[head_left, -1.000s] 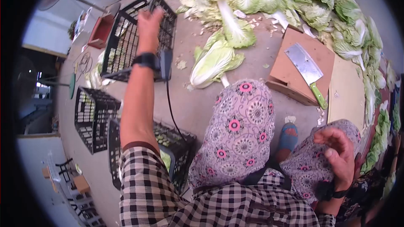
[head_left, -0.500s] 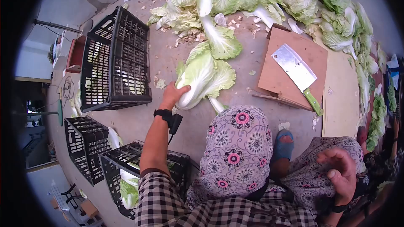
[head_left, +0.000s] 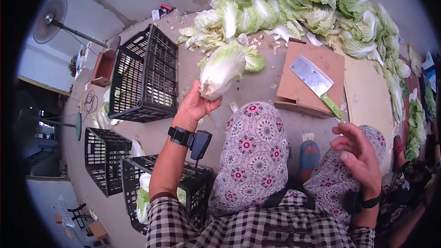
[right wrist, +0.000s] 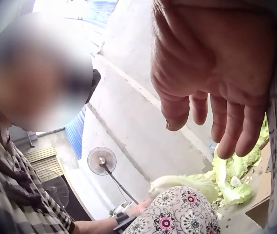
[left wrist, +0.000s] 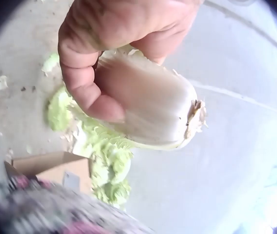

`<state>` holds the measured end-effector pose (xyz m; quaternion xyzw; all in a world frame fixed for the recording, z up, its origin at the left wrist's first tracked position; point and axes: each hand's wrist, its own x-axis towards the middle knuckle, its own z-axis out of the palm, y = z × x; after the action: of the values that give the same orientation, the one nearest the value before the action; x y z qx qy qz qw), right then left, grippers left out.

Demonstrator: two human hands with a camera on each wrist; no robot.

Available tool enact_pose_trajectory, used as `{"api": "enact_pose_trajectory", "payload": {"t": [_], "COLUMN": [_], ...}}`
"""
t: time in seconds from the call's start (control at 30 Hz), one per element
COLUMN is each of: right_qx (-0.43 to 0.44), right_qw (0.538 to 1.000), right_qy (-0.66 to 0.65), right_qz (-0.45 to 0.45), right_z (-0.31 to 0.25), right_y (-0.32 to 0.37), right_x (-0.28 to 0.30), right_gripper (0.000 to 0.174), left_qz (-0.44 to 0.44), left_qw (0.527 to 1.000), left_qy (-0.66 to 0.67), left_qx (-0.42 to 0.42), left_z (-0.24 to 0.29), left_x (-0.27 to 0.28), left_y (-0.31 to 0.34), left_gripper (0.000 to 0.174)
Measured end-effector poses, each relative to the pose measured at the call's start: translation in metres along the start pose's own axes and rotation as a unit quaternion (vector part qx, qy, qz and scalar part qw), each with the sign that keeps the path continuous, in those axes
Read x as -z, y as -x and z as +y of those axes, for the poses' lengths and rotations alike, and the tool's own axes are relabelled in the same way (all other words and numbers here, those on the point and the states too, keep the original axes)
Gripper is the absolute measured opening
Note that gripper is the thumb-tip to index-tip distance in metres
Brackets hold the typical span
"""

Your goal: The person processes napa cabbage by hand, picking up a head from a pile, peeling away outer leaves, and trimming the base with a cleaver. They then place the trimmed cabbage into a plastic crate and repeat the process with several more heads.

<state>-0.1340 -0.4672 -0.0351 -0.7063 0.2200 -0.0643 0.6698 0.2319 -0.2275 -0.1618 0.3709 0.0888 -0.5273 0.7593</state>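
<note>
My left hand (head_left: pixel 196 105) grips a napa cabbage (head_left: pixel 225 66) near its cut base, holding it up over the floor with the brown stem end toward me. In the left wrist view the fingers (left wrist: pixel 87 92) curl round the pale ribs of the cabbage (left wrist: pixel 160 107). Loosely bent and holding nothing, my right hand (head_left: pixel 360 156) hovers by the right knee; the right wrist view shows its fingers hanging down. Between the hands and the back wall, a cleaver (head_left: pixel 312 76) with a green handle lies on a cardboard box (head_left: pixel 334 57).
Black plastic crates stand on the left: a tipped one (head_left: pixel 156 73), a smaller one (head_left: pixel 103 160) and one beside my left arm (head_left: pixel 131 197) with cabbage inside. Cabbages (head_left: pixel 264 11) are heaped along the back wall and right side. A standing fan (head_left: pixel 49 18) is far left.
My left hand went from the tipped crate to the cabbage on the floor, took hold of it and raised it, turning its base toward me. The right hand stays near the knee.
</note>
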Motion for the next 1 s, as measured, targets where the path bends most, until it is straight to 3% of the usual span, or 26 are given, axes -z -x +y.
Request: {"api": "enact_pose_trajectory", "payload": {"t": [0.07, 0.17, 0.27, 0.37, 0.43, 0.47, 0.5, 0.57, 0.6, 0.67, 0.7, 0.8, 0.93, 1.0], "right_qx": [0.047, 0.158, 0.344, 0.519, 0.516, 0.516, 0.508, 0.381, 0.312, 0.268, 0.256, 0.243, 0.216, 0.198], "right_qw": [0.998, 0.976, 0.88, 0.793, 0.794, 0.795, 0.802, 0.905, 0.939, 0.958, 0.963, 0.968, 0.976, 0.979], "right_qy": [0.027, 0.131, 0.305, 0.289, 0.286, 0.283, 0.271, 0.123, 0.044, -0.046, -0.06, -0.045, -0.014, -0.007], "right_qz": [0.02, 0.076, 0.121, 0.135, 0.145, 0.149, 0.159, 0.145, 0.139, 0.088, 0.062, -0.032, -0.036, -0.038], "right_z": [0.001, -0.001, -0.017, -0.024, -0.031, -0.031, -0.032, -0.026, -0.021, -0.011, -0.005, -0.005, -0.01, -0.022], "right_y": [-0.001, -0.005, -0.014, -0.036, -0.028, -0.024, -0.019, -0.013, -0.012, -0.014, -0.016, -0.009, -0.014, -0.019], "right_x": [0.001, 0.004, -0.003, -0.03, -0.026, -0.021, -0.018, -0.014, -0.011, -0.008, -0.007, -0.012, 0.001, 0.012], "right_gripper": [0.06, 0.069, 0.081, 0.089, 0.089, 0.089, 0.085, 0.082, 0.08, 0.079, 0.08, 0.083, 0.076, 0.072], "left_qz": [-0.07, -0.161, -0.049, -0.101, -0.128, -0.137, -0.144, 0.003, 0.008, 0.019, -0.009, -0.219, -0.178, -0.148], "left_qw": [0.997, 0.971, 0.955, 0.958, 0.964, 0.904, 0.815, 0.62, 0.533, 0.332, 0.321, 0.636, 0.757, 0.796], "left_qy": [-0.015, -0.166, -0.257, -0.252, -0.226, -0.391, -0.543, -0.742, -0.764, -0.761, -0.778, -0.654, -0.553, -0.525], "left_qx": [0.007, -0.066, -0.138, -0.091, -0.064, -0.104, -0.141, -0.255, -0.364, -0.557, -0.54, -0.346, -0.299, -0.261], "left_z": [0.003, -0.009, -0.055, -0.113, -0.128, -0.123, -0.11, -0.109, -0.112, -0.115, -0.121, -0.135, -0.151, -0.14], "left_x": [-0.046, -0.12, -0.189, -0.227, -0.226, -0.209, -0.19, -0.189, -0.194, -0.197, -0.201, -0.198, -0.195, -0.186], "left_y": [0.019, 0.047, 0.067, 0.095, 0.102, 0.094, 0.085, 0.094, 0.102, 0.113, 0.111, 0.096, 0.084, 0.079], "left_gripper": [0.045, 0.044, 0.047, 0.047, 0.051, 0.053, 0.056, 0.084, 0.09, 0.103, 0.109, 0.111, 0.106, 0.094]}}
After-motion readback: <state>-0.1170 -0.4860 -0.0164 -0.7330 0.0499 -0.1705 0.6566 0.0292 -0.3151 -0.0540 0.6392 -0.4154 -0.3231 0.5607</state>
